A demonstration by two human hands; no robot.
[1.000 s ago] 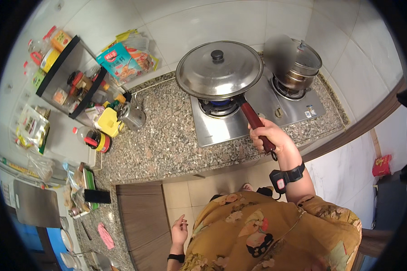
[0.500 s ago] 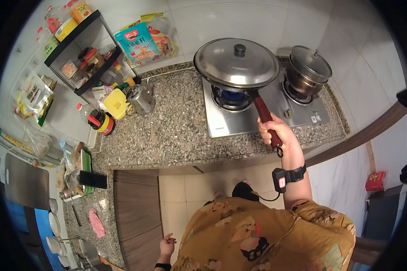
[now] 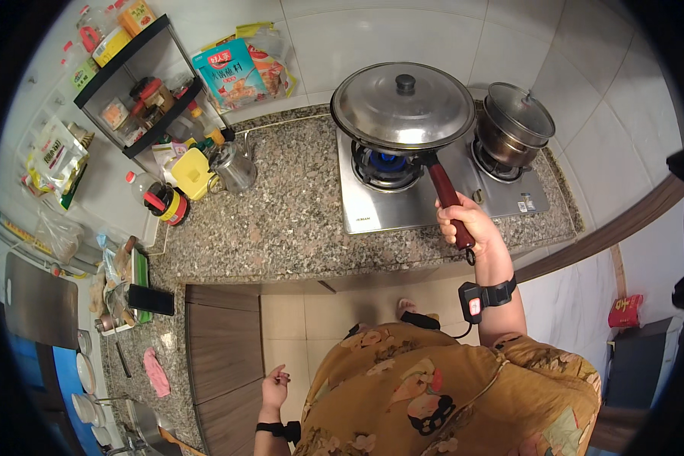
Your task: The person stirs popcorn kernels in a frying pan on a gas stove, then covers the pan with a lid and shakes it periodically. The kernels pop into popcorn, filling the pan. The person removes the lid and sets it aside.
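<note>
My right hand [image 3: 465, 220] is wrapped round the dark red handle [image 3: 443, 182] of a frying pan. A domed metal lid [image 3: 372, 106] with a black knob covers the pan and hides what is inside. The lidded pan is over the left burner [image 3: 394, 179], where a blue flame shows below its near edge; it looks raised off the grate. Down by my left side, away from the counter, my left hand [image 3: 274, 389] holds nothing, its fingers loosely bent and apart.
A pot with a glass lid [image 3: 520, 110] sits on the stove's right burner. Left on the granite counter [image 3: 273, 220] stand a metal jug [image 3: 235, 169], a yellow container [image 3: 192, 175], a sauce bottle [image 3: 167, 205] and a seasoning rack [image 3: 99, 95]. A phone [image 3: 150, 299] and pink cloth [image 3: 156, 372] lie farther left.
The covered pan has shifted slightly right over the burner, with my right hand still on its handle. My left hand has come a little up and forward.
</note>
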